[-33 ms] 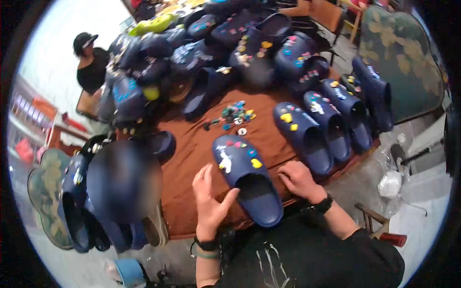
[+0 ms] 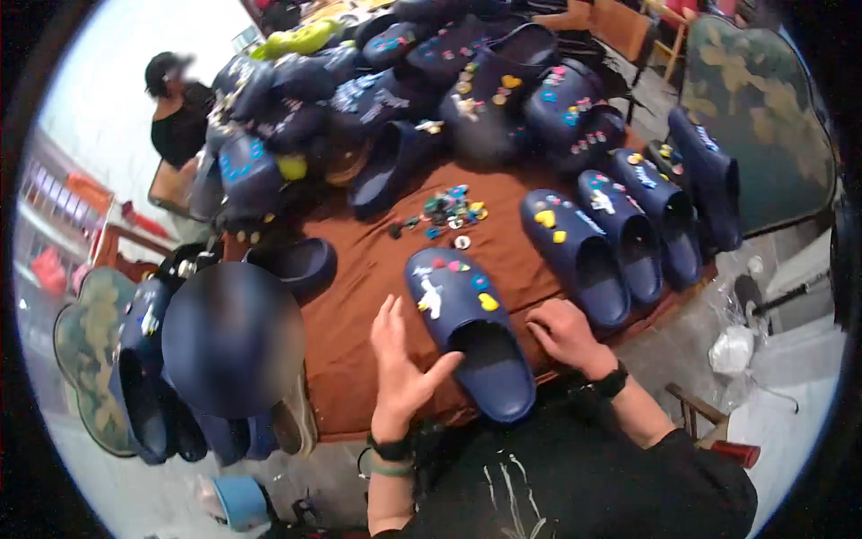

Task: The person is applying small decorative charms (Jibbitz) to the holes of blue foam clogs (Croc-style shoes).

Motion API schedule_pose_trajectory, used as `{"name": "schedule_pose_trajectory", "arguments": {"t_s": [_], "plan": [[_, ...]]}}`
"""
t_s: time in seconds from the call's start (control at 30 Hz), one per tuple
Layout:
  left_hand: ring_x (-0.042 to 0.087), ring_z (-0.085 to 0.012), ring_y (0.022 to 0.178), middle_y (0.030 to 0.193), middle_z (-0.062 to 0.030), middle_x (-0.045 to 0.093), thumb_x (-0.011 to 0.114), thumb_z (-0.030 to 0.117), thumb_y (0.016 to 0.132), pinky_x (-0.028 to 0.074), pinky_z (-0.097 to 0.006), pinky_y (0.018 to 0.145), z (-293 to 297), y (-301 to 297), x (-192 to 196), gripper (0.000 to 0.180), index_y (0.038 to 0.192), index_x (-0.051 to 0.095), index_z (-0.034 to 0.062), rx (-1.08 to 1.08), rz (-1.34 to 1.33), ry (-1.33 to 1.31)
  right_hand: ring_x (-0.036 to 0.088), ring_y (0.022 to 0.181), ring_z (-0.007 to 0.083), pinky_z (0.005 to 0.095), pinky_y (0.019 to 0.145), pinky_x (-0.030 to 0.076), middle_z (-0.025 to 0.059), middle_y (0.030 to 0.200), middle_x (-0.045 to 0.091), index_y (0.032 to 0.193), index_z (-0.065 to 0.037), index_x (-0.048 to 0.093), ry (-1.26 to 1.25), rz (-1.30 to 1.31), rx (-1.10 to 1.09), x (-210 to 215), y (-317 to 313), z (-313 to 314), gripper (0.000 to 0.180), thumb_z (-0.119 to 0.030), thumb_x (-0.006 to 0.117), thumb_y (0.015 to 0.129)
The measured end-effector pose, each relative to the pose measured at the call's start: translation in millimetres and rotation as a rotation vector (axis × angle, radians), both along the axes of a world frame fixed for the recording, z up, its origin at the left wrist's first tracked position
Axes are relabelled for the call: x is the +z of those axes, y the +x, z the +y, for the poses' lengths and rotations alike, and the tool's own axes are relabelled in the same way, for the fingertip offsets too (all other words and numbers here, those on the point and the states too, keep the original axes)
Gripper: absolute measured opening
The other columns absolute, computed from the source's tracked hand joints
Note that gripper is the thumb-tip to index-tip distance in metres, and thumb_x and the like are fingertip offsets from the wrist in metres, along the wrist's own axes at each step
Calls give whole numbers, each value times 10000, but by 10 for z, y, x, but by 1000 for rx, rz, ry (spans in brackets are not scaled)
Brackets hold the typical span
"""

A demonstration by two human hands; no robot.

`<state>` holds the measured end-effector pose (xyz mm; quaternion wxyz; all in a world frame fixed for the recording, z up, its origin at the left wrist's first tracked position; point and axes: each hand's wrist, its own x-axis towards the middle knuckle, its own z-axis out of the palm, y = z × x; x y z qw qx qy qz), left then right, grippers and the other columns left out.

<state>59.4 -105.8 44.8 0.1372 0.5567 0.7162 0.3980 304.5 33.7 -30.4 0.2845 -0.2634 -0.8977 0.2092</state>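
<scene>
In front of me a dark blue clog (image 2: pixel 446 289) lies on a brown cloth (image 2: pixel 346 355), its toe pointing away. A white figure, a yellow heart and small coloured charms decorate its upper. My left hand (image 2: pixel 401 386) is held open at the clog's left side, fingers up and thumb spread toward the foot opening. To the right of the clog, my right hand (image 2: pixel 567 336) rests near the cloth with its fingers curled in; nothing shows in them, though their undersides are hidden. Just beyond the toe sits a small pile of loose charms (image 2: pixel 446 208).
Several decorated clogs (image 2: pixel 575 256) stand in a row at the right edge. A large heap of clogs (image 2: pixel 377 94) fills the far side. More clogs (image 2: pixel 144 395) stand at the left, partly blurred. Behind the heap's left is a person (image 2: pixel 180 121). A blue bucket (image 2: pixel 241 503) stands below.
The whole view has shifted slightly. My left thumb is a little closer to the clog's opening. My right hand keeps its curled pose beside the clog.
</scene>
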Motion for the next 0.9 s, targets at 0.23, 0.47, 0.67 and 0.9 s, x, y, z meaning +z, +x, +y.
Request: {"name": "schedule_pose_trajectory", "arguments": {"t_s": [0.23, 0.47, 0.67, 0.9], "plan": [[58, -387, 1414, 1510, -277, 60, 745, 419, 748, 97, -441, 1152, 133, 63, -606, 1115, 1462, 21, -40, -11, -472, 66, 591, 926, 291, 362, 801, 459, 152, 943, 600, 1041, -6, 571, -530, 282, 42, 376, -666, 95, 202, -159, 581, 910], [154, -402, 1391, 1492, -286, 130, 710, 452, 779, 171, -442, 1135, 638, -230, -728, 1074, 1451, 46, -60, 197, -449, 4, 364, 1242, 355, 445, 1059, 268, 196, 1291, 420, 1319, -51, 413, -556, 224, 8, -129, -1126, 79, 714, -509, 631, 816], [323, -448, 1308, 1438, -320, 222, 740, 419, 756, 327, -450, 1062, 691, -357, -569, 863, 1431, 317, 87, 55, -263, -126, 368, 1252, 363, 449, 1060, 272, 202, 1327, 417, 1358, -37, 384, -555, 138, 73, 69, -1033, 139, 698, -476, 584, 854], [478, -506, 1135, 1361, -403, 297, 518, 305, 924, 454, -464, 919, 633, -266, -223, 502, 1359, 427, 70, 33, -28, -176, 541, 1002, 455, 488, 848, 460, 271, 1143, 495, 1276, 53, 394, -308, -22, 151, 318, -973, 156, 473, -297, 433, 959]]}}
